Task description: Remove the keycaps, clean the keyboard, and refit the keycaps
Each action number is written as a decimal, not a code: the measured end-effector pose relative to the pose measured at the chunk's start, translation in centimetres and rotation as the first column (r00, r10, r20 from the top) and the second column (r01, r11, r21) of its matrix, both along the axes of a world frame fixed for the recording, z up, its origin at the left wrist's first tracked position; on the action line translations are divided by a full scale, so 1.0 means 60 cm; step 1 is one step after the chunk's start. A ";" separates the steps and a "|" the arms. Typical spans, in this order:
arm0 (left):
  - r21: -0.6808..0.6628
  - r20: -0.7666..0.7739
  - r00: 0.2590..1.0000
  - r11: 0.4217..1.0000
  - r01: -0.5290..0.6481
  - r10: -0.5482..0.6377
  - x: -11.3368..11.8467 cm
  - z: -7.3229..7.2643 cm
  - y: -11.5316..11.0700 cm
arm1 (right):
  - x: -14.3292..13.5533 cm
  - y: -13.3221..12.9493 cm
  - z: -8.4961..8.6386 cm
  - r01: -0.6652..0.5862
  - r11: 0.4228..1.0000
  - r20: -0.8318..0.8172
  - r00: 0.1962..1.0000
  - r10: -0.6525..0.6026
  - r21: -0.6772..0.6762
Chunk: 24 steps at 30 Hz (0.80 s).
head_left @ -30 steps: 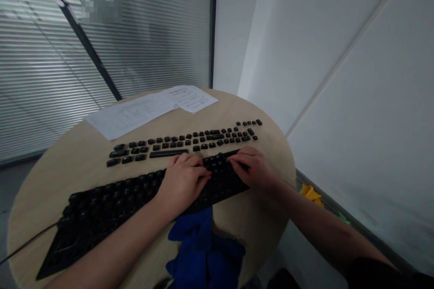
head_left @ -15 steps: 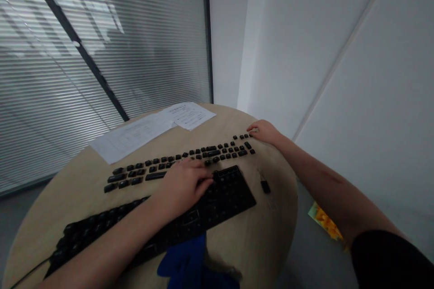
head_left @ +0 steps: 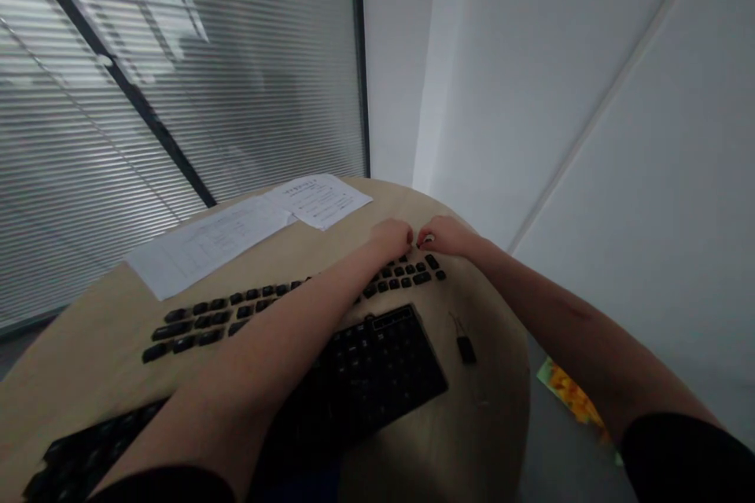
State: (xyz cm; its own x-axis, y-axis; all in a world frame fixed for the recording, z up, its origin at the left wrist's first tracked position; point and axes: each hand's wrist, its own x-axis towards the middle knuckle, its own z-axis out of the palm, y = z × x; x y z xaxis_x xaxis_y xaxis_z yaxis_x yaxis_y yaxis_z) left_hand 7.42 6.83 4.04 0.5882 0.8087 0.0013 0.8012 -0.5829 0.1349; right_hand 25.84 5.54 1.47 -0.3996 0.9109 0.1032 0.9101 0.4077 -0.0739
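Observation:
Rows of loose black keycaps (head_left: pixel 182 343) lie on the round wooden table (head_left: pixel 389 200), behind a black keyboard (head_left: pixel 389 365). My left hand (head_left: pixel 393 237) reaches across the keycaps to the far right end of the rows, its fingers curled; what they hold, if anything, is hidden. Just to its right, my right hand (head_left: pixel 443 236) has thumb and fingers pinched at a small dark piece, too small to make out. The two hands are close but apart. My left forearm covers part of the rows and of the keyboard.
Printed papers (head_left: pixel 206 240) lie at the table's back left. A small black tool with thin wire prongs (head_left: pixel 465 349) rests right of the keyboard. Blue cloth (head_left: pixel 307 483) shows dimly at the bottom. Blinds and a white wall stand behind; an orange and green item (head_left: pixel 569 393) is below right.
My left hand has moved from the keyboard's top edge, away and to the right, beside my right hand. My right hand has shifted slightly left. The view has tilted a little.

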 end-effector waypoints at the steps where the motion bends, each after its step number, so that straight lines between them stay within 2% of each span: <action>1: -0.009 0.002 1.000 1.000 -0.005 0.005 0.002 -0.004 0.001 | 0.000 0.001 0.000 -0.005 1.000 -0.006 1.000 0.005 -0.009; 4: -0.031 0.023 0.999 0.999 -0.021 0.022 0.007 -0.006 0.001 | -0.002 -0.014 0.010 -0.003 1.000 -0.047 0.999 0.004 0.030; 7: -0.041 0.065 0.997 0.999 -0.032 0.035 -0.011 0.018 -0.019 | -0.018 -0.073 0.030 -0.034 0.989 -0.176 0.983 0.060 0.146; 9: -0.037 0.122 0.992 0.999 -0.021 0.026 -0.047 0.044 -0.060 | -0.040 -0.135 0.039 -0.087 0.980 -0.337 0.930 0.144 0.179; 12: -0.017 0.264 0.964 0.999 0.049 -0.043 -0.128 0.067 -0.161 | -0.086 -0.231 0.029 -0.224 0.960 -0.534 0.798 0.280 0.169; 15: 0.020 0.285 0.953 0.994 0.103 -0.105 -0.202 0.050 -0.262 | -0.129 -0.287 -0.001 -0.311 0.934 -0.579 0.735 0.353 0.175; 17: -0.016 0.266 0.961 0.997 0.078 -0.071 -0.230 0.025 -0.303 | -0.146 -0.299 -0.022 -0.338 0.922 -0.556 0.737 0.384 0.188; 20: -0.031 0.239 0.970 0.998 0.052 -0.043 -0.239 -0.005 -0.325 | -0.155 -0.301 -0.037 -0.332 0.923 -0.510 0.770 0.384 0.193; 24: 0.047 0.221 0.970 0.995 0.091 -0.099 -0.231 -0.011 -0.326 | -0.156 -0.305 -0.031 -0.318 0.929 -0.455 0.810 0.370 0.188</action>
State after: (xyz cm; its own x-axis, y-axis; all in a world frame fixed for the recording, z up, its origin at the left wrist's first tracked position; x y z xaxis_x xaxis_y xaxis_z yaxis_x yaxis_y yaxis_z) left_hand -6.46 -12.73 3.36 0.6442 0.7459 0.1692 0.6939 -0.6630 0.2809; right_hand 16.45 -12.78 -0.40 -0.5628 0.6978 0.4430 0.5712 0.7157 -0.4018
